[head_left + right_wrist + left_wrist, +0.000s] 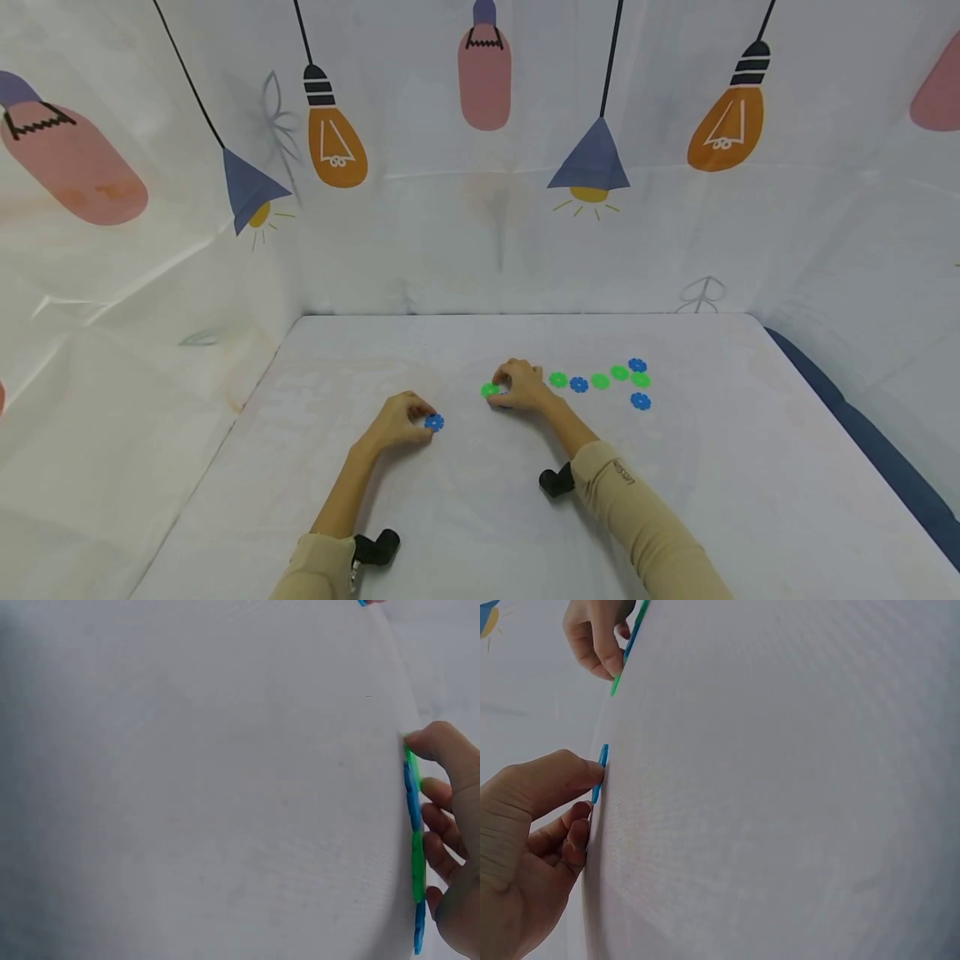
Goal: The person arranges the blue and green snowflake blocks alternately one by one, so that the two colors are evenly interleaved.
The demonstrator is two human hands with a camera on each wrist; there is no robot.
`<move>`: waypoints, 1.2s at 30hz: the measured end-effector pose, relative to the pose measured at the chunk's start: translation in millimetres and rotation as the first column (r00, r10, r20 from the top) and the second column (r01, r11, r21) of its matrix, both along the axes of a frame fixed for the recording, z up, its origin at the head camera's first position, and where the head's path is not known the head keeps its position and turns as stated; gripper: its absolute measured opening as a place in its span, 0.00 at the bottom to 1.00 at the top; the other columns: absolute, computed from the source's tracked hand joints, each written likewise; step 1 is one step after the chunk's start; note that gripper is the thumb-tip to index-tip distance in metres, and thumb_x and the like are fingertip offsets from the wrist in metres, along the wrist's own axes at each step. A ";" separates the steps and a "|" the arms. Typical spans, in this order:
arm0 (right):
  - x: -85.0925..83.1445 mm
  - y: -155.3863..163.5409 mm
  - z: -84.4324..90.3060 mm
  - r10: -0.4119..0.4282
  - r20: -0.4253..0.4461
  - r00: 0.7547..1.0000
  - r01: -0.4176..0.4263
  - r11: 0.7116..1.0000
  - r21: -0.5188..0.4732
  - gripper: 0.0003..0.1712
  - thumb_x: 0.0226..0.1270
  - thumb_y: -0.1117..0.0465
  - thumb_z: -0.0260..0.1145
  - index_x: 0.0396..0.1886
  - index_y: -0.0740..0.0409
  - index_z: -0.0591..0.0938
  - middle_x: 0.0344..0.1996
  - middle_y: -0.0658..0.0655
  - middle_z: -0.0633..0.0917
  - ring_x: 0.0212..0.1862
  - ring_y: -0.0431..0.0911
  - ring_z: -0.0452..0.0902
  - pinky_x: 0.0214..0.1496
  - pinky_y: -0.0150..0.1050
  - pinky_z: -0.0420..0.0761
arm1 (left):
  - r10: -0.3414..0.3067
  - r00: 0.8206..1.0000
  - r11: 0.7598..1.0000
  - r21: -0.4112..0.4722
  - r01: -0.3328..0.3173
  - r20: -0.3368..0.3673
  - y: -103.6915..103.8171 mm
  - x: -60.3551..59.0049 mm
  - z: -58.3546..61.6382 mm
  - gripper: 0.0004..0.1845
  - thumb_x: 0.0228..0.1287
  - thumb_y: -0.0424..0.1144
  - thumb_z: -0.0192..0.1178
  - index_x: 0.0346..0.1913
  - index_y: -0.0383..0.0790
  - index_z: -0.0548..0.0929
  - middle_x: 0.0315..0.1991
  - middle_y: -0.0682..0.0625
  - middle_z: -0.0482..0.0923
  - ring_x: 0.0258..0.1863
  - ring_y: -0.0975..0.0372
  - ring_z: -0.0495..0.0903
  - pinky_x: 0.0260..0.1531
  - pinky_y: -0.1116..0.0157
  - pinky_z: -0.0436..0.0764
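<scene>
- We see two bare hands at work on a white cloth-covered table (465,517), ringed by a white backdrop (420,242) printed with hanging lamps and bulbs.
- The left hand (397,422) has its fingers curled round a small blue disc (434,422) lying flat on the cloth near the table's middle; the left wrist view shows thumb and fingers pinching its thin edge.
- The right hand (517,386) pinches a green disc (490,389), the left end of a chain of green and blue discs (600,381) trailing away to its right; from the right wrist view the joined pieces run edge-on past the fingertips.
- One more blue disc (641,401) lies apart, just in front of the chain's far end.
- The discs look like hard, glossy plastic, flat and thin, with scalloped, flower-like rims.
- We judge them very light and stiff, apt to skid on the smooth cloth; best taken by the rim between thumb and fingertip, since flat faces give little to lift by.
- Beige sleeves (637,517) cover both forearms, each with a black wrist mount (557,481).
</scene>
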State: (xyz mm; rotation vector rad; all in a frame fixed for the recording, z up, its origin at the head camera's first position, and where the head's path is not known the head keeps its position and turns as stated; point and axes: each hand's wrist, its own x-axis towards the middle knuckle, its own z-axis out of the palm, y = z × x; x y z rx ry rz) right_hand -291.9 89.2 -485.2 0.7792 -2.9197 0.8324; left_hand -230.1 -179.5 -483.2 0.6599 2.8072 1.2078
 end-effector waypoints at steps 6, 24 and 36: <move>1.3 -1.6 -2.0 -0.005 -0.042 0.999 0.005 1.000 -0.001 0.17 0.51 0.50 0.72 0.34 0.59 0.82 0.33 0.52 0.81 0.42 0.48 0.73 0.48 0.52 0.63 | 0.007 1.000 1.000 0.000 -0.007 0.003 0.4 0.6 0.2 0.15 0.38 0.31 0.69 0.36 0.32 0.86 0.31 0.50 0.78 0.32 0.61 0.73 0.35 0.66 0.74; 6.0 -5.4 -0.5 -0.002 -0.079 0.997 0.004 1.000 0.022 0.18 0.50 0.52 0.69 0.36 0.60 0.82 0.37 0.55 0.81 0.43 0.49 0.73 0.50 0.51 0.61 | 0.017 1.000 1.000 -0.004 -0.017 0.007 0.8 1.6 1.4 0.14 0.38 0.31 0.68 0.35 0.33 0.86 0.31 0.50 0.77 0.32 0.61 0.73 0.34 0.66 0.73; 2.9 -5.6 -3.1 0.020 -0.070 0.997 -0.020 1.000 0.001 0.16 0.49 0.55 0.71 0.34 0.60 0.82 0.32 0.53 0.82 0.38 0.46 0.75 0.47 0.48 0.63 | 0.011 1.000 1.000 0.008 -0.011 0.003 -0.4 0.4 -1.3 0.15 0.38 0.31 0.68 0.35 0.33 0.86 0.31 0.50 0.78 0.32 0.62 0.73 0.34 0.66 0.73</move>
